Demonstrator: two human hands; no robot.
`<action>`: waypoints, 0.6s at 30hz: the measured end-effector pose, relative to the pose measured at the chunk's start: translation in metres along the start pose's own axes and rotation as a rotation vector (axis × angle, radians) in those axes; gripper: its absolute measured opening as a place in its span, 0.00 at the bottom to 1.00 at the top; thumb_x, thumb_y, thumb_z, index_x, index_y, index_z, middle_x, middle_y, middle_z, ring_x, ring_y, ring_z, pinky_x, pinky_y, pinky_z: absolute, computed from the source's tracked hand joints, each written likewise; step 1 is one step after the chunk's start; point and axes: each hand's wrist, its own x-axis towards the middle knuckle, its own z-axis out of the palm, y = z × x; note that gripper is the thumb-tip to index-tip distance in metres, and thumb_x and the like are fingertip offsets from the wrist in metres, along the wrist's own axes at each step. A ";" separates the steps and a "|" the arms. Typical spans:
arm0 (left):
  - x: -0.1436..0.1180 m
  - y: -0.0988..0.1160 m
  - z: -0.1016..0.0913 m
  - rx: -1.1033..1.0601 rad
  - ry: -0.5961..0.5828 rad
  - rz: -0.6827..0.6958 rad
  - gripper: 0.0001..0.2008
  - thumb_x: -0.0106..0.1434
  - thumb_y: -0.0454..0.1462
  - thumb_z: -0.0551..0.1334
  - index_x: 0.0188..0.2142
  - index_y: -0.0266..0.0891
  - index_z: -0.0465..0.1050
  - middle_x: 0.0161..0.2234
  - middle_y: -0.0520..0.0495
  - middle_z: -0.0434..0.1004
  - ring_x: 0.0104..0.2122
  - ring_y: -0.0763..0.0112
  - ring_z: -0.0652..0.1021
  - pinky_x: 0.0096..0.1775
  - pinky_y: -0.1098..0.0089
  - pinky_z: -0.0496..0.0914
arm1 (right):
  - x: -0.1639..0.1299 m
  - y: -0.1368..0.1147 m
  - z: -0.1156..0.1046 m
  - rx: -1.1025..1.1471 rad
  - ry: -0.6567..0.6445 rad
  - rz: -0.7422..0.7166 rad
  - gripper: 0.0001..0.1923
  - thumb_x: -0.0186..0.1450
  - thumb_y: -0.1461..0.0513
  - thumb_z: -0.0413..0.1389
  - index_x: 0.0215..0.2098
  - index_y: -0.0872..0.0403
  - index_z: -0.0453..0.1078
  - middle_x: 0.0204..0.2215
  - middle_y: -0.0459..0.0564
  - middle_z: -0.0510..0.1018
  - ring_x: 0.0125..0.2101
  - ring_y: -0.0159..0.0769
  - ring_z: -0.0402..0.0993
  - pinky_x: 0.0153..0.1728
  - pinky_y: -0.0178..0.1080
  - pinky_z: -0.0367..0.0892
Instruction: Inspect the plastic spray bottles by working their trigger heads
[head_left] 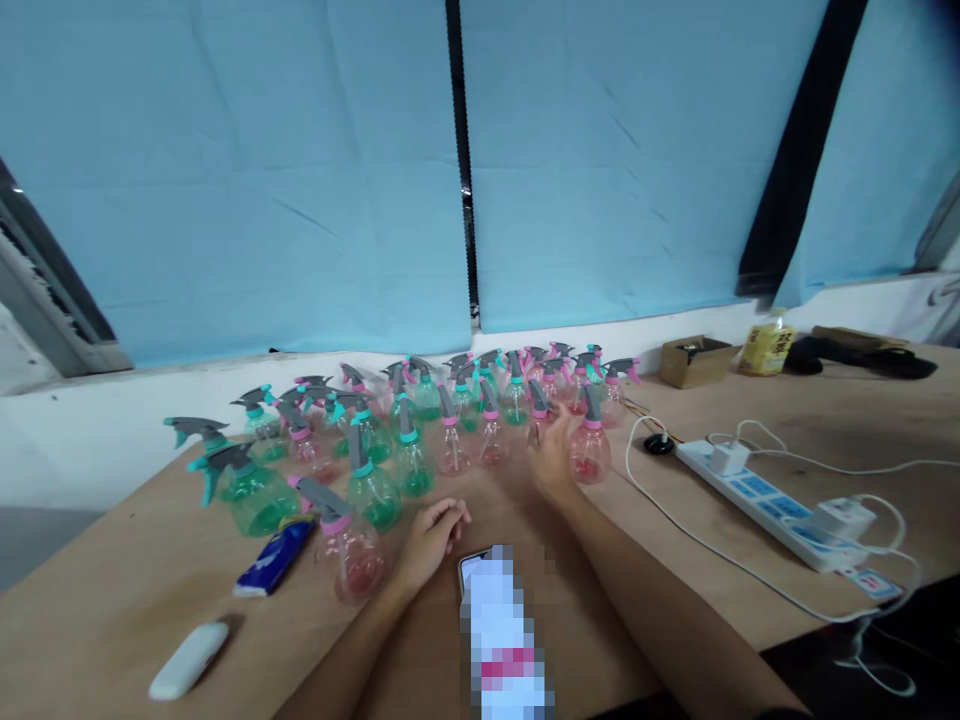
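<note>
Sorting stage, by the look of it: transparent pink plastic spray bottle with grey trigger [346,545] stands just left of the left hand [429,540], whose fingers curl loosely, holding nothing. Right hand [551,452], fingers spread, reaches far toward another pink spray bottle [589,440]. Next move likely needs a clean grasp amid crowded green and pink bottles [420,420]. White power strip [780,505] lies right.

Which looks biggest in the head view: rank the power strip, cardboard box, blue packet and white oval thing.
1. power strip
2. blue packet and white oval thing: look alike, unranked
3. cardboard box, though it sits far back, so its real size is unsure
</note>
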 end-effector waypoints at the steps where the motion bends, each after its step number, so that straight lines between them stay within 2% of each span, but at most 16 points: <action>1: 0.000 0.000 0.000 0.001 0.000 0.002 0.21 0.61 0.54 0.57 0.27 0.38 0.72 0.18 0.56 0.63 0.17 0.76 0.63 0.22 0.74 0.55 | -0.001 0.000 0.000 -0.001 0.012 -0.001 0.29 0.64 0.65 0.46 0.63 0.56 0.46 0.55 0.62 0.61 0.57 0.47 0.62 0.57 0.51 0.60; 5: 0.000 -0.002 -0.001 0.014 0.002 0.008 0.21 0.62 0.54 0.57 0.27 0.38 0.72 0.19 0.56 0.63 0.18 0.76 0.64 0.22 0.74 0.56 | -0.004 -0.004 0.001 -0.017 0.070 -0.008 0.30 0.62 0.66 0.49 0.61 0.55 0.48 0.58 0.62 0.58 0.60 0.47 0.57 0.59 0.52 0.58; 11: 0.000 -0.001 0.000 0.021 -0.007 0.004 0.21 0.61 0.53 0.57 0.27 0.38 0.72 0.18 0.56 0.63 0.17 0.76 0.64 0.22 0.74 0.55 | -0.004 -0.009 -0.001 -0.034 0.008 0.007 0.32 0.58 0.68 0.49 0.61 0.54 0.50 0.58 0.62 0.59 0.61 0.48 0.57 0.58 0.52 0.59; 14: -0.002 0.003 0.001 0.019 -0.004 0.008 0.21 0.61 0.53 0.57 0.27 0.38 0.72 0.18 0.55 0.64 0.17 0.76 0.64 0.22 0.74 0.55 | -0.004 -0.010 -0.001 -0.043 0.017 -0.003 0.34 0.56 0.68 0.50 0.61 0.56 0.51 0.58 0.64 0.58 0.60 0.49 0.57 0.59 0.53 0.57; 18: -0.003 0.007 0.001 0.025 -0.007 0.008 0.21 0.60 0.53 0.57 0.26 0.38 0.72 0.18 0.55 0.63 0.17 0.75 0.64 0.22 0.74 0.55 | -0.005 -0.013 -0.001 -0.043 0.036 -0.011 0.34 0.56 0.67 0.52 0.60 0.57 0.50 0.60 0.65 0.55 0.63 0.50 0.52 0.61 0.55 0.53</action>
